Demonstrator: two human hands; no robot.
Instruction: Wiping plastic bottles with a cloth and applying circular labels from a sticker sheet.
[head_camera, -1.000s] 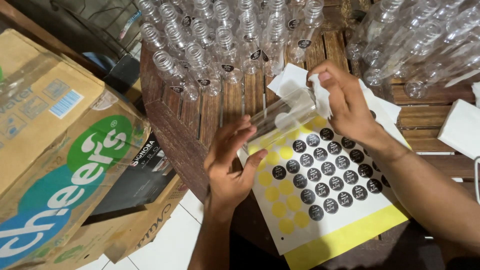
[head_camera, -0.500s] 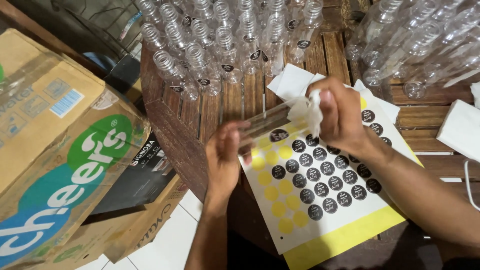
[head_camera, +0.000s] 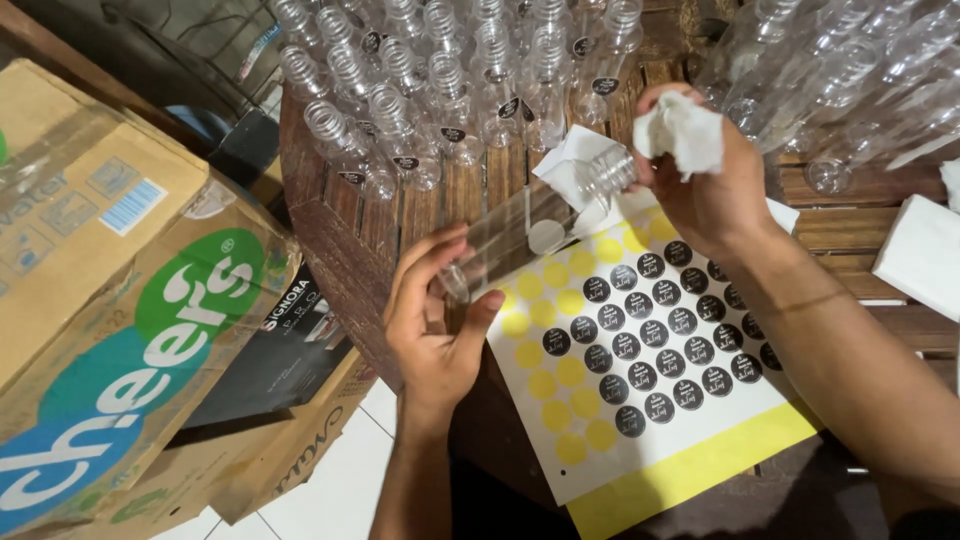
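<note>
The left hand (head_camera: 435, 320) is wrapped around the bottom end of a clear plastic bottle (head_camera: 535, 235). The bottle lies on its side, up in the air over the round wooden desk (head_camera: 340, 235). The right hand (head_camera: 700, 185) is closed on a white tissue (head_camera: 680, 130) and touches the bottle's neck. Under the bottle lies a sticker sheet (head_camera: 640, 360) with black and yellow dots. Many empty bottles (head_camera: 440, 80) stand at the back, and cardboard boxes (head_camera: 120, 330) sit beside the desk.

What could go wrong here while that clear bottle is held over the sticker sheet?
The clear bottle is gripped only at its ends, base in the left hand and neck in the right hand, so it might slip onto the sticker sheet. The right hand also clutches a white tissue, possibly weakening grip. Its elbow could nudge nearby upright bottles.
</note>
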